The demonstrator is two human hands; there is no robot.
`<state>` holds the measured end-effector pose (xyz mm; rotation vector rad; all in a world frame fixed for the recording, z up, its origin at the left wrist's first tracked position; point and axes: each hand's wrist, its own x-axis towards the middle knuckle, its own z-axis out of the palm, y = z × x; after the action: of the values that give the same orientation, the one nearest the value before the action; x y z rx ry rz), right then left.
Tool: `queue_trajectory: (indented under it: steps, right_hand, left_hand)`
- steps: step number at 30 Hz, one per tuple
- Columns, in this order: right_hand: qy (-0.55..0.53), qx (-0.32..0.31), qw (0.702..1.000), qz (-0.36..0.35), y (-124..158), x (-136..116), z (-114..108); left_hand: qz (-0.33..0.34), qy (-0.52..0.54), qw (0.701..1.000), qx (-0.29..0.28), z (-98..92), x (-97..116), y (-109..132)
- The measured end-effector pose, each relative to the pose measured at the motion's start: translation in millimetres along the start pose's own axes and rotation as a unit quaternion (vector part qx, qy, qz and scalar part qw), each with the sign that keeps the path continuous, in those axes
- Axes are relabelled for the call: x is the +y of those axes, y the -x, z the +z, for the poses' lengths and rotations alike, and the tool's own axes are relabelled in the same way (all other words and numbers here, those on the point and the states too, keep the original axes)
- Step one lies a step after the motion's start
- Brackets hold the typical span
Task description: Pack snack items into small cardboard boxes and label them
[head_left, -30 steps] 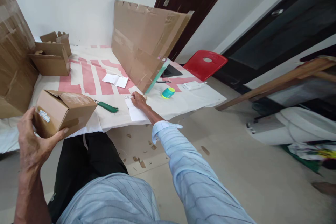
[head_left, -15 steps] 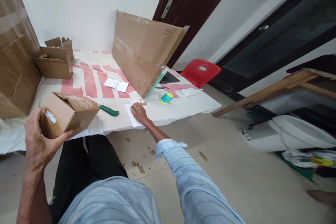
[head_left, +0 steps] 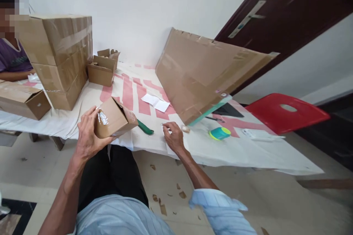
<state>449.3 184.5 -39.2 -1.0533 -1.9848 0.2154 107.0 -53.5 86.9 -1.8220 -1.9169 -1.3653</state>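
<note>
My left hand [head_left: 87, 134] is wrapped around a small cardboard box [head_left: 118, 119], tilted at the table's front edge. Two small white outlined paper pieces [head_left: 103, 117] show on the box's near side. Over a white paper sheet [head_left: 170, 149], mostly covered by the hand, my right hand [head_left: 174, 137] pinches a small whitish piece [head_left: 162, 125], too small to name. Between the box and the right hand lies a green-handled tool [head_left: 146, 127]; its front end is hidden behind the box. A small tan piece [head_left: 185, 129] rests just right of my right hand.
A large cardboard sheet [head_left: 204, 69] leans behind the right hand. Also here are a folded white paper [head_left: 156, 102], a teal and yellow roll [head_left: 220, 133], a red chair [head_left: 286, 112], open small boxes [head_left: 101, 71], stacked cartons [head_left: 63, 62] and a person [head_left: 13, 57] at far left.
The view has swung left, bringing the person and the stacked cartons into sight. My right hand has lifted slightly from the paper sheet with a small piece in its fingertips. My left hand still holds the box.
</note>
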Motion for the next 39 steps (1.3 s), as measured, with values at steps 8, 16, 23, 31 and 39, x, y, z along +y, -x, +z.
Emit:
queue_trajectory:
  steps: [8, 16, 23, 31, 39]
  right_hand:
    - [-0.1, 0.033, 0.989, -0.108, -39, -138, -11]
    - [-0.14, 0.0, 0.976, -0.168, -44, -187, -6]
    - [-0.159, -0.067, 0.964, -0.204, -32, -207, 3]
    - [-0.154, -0.094, 0.942, -0.284, -13, -236, 13]
    - [-0.135, -0.1, 0.953, -0.253, -13, -227, 20]
  left_hand:
    - [0.024, 0.005, 1.0, 0.003, 5.0, -3, 10]
    - [0.035, 0.028, 0.999, 0.008, 1.8, -6, 17]
    - [-0.026, 0.039, 0.997, -0.056, -20.5, -18, 20]
    - [-0.023, 0.102, 0.994, -0.043, -34.6, -47, 29]
    - [-0.092, 0.174, 0.979, -0.061, -40.0, -80, 46]
